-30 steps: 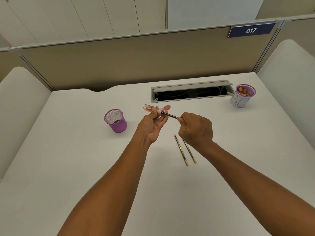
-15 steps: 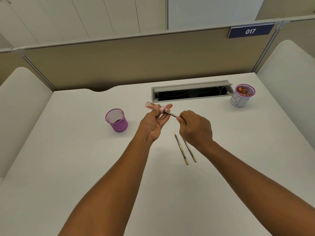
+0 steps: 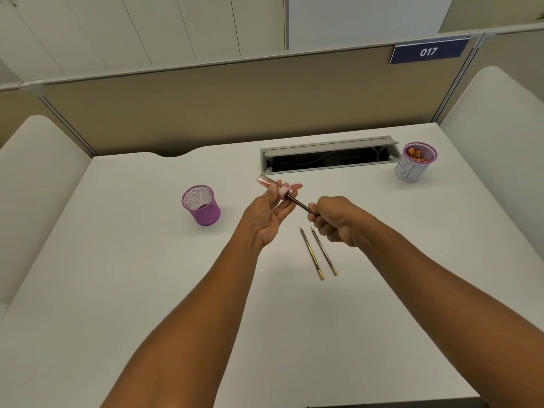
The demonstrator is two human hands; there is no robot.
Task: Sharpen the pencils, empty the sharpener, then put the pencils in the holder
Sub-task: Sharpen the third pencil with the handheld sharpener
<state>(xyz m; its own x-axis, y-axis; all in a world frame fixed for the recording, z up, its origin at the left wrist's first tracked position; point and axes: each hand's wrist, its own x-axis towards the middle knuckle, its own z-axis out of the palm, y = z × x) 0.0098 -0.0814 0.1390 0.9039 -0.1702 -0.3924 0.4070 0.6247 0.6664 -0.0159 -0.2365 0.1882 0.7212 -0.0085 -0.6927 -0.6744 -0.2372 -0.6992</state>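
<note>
My left hand (image 3: 269, 214) holds a pink sharpener (image 3: 272, 186) with a clear tube above the white desk. A dark pencil (image 3: 300, 204) sticks into the sharpener's pink end, and my right hand (image 3: 338, 220) grips the pencil's other end. Two more pencils (image 3: 318, 250) lie side by side on the desk just below my right hand, tips pointing away from me. A purple mesh holder (image 3: 201, 205) stands to the left of my left hand.
A white cup with a purple rim (image 3: 414, 166), holding orange shavings, stands at the back right. An open cable tray (image 3: 326, 157) is set into the desk (image 3: 117, 290) behind my hands. Beige partitions close off the back and sides.
My right hand has rolled over, turning the pencil in the sharpener, so the two desk pencils now show fully. The left hand has barely shifted.
</note>
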